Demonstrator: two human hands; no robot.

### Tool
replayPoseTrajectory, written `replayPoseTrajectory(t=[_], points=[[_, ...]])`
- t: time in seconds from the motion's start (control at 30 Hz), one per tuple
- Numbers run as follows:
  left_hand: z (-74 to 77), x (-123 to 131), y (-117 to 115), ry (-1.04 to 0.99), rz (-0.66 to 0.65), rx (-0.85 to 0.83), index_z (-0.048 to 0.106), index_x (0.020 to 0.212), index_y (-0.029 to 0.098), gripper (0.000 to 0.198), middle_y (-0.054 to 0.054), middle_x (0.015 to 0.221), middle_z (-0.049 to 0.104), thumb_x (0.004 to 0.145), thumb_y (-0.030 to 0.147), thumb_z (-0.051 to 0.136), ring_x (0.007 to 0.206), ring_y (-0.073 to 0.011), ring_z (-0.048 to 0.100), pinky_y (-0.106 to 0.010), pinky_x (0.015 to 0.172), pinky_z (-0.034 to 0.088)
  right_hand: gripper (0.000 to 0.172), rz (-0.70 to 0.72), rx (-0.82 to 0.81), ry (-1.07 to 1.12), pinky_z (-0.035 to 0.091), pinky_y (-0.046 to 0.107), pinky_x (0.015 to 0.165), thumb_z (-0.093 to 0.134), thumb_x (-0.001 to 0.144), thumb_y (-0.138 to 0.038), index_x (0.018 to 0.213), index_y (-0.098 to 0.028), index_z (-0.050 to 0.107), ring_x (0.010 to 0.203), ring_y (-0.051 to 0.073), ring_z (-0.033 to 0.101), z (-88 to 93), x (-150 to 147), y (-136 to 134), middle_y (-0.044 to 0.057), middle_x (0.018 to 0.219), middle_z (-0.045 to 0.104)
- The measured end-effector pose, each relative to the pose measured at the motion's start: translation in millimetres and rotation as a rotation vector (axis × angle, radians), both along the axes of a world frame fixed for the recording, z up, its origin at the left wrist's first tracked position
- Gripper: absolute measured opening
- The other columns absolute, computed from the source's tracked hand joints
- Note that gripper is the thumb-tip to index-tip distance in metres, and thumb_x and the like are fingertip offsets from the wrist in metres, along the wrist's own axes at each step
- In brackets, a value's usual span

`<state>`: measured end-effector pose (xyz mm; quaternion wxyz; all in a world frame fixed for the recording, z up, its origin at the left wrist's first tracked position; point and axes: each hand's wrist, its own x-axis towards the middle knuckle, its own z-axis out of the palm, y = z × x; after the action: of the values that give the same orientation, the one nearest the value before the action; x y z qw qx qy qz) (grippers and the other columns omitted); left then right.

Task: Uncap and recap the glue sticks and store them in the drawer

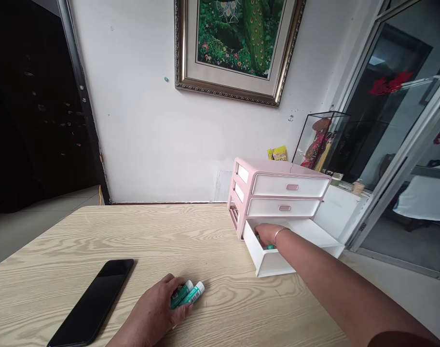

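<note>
Two green glue sticks with white caps lie side by side, gripped between the thumb and fingers of my left hand, low over the table. My right hand reaches into the pulled-out bottom drawer of a pink and white desktop drawer unit. Its fingers curl downward around a green glue stick, of which only small green parts show. The hand and the drawer's front wall hide the rest. The upper two drawers are closed.
A black phone lies on the wooden table at the left. Behind the drawer unit are a yellow packet and a glass display case. A framed picture hangs on the wall, and a glass door stands at the right.
</note>
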<state>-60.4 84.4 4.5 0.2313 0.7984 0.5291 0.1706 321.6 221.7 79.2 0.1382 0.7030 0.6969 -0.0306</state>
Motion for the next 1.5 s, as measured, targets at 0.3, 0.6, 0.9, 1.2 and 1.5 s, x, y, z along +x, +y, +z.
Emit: replayPoseTrajectory(t=[0.3,0.6,0.9,1.2,1.5], points=[[6.8,0.9,-1.0,0.007,-0.004,-0.001,0.066,0.117,0.027,0.040,-0.006,0.111,0.066,0.084,0.049,0.060,0.095,-0.0215,0.067,-0.027,0.078,0.045,0.010,0.040,0.241,0.058,0.040,0.027,0.065,0.069,0.083,-0.026,0.090,-0.019,0.073,0.078,0.022,0.066,25.4,28.9,-31.0,0.008,0.085,0.072],[-2.2,2.5,3.5,0.031,0.032,0.029,0.066,0.119,0.027,0.042,-0.006,0.112,0.068,0.084,0.048,0.060,0.094,-0.0217,0.067,-0.028,0.081,0.044,0.027,0.083,0.560,0.071,0.036,0.027,0.064,0.054,0.097,-0.039,0.114,-0.022,0.065,0.080,0.022,0.065,54.2,44.1,-73.6,0.009,0.094,0.071],[10.9,7.3,-4.9,0.049,0.056,0.041,0.065,0.121,0.026,0.043,-0.006,0.110,0.068,0.085,0.050,0.060,0.094,-0.0220,0.066,-0.028,0.079,0.043,0.034,0.136,0.914,0.614,0.048,0.030,0.066,0.054,0.092,-0.042,0.116,-0.022,0.067,0.076,0.023,0.065,66.4,-48.1,-136.5,0.008,0.088,0.073],[13.6,6.8,-9.6,0.031,0.043,0.034,0.067,0.114,0.027,0.037,-0.004,0.105,0.068,0.081,0.043,0.064,0.095,-0.0214,0.064,-0.026,0.076,0.043,0.022,-0.005,0.602,0.977,0.046,0.027,0.060,0.053,0.090,-0.030,0.104,-0.022,0.067,0.068,0.020,0.063,-27.5,-141.5,-101.1,0.004,0.076,0.071],[16.8,5.6,-9.7,-0.006,0.025,0.042,0.060,0.125,0.027,0.050,-0.004,0.110,0.066,0.075,0.033,0.068,0.100,-0.0221,0.063,-0.026,0.078,0.044,0.028,0.041,0.438,0.898,0.047,0.029,0.074,0.050,0.095,-0.033,0.114,-0.020,0.067,0.086,0.022,0.067,-82.3,-175.6,-94.2,0.008,0.096,0.074]])
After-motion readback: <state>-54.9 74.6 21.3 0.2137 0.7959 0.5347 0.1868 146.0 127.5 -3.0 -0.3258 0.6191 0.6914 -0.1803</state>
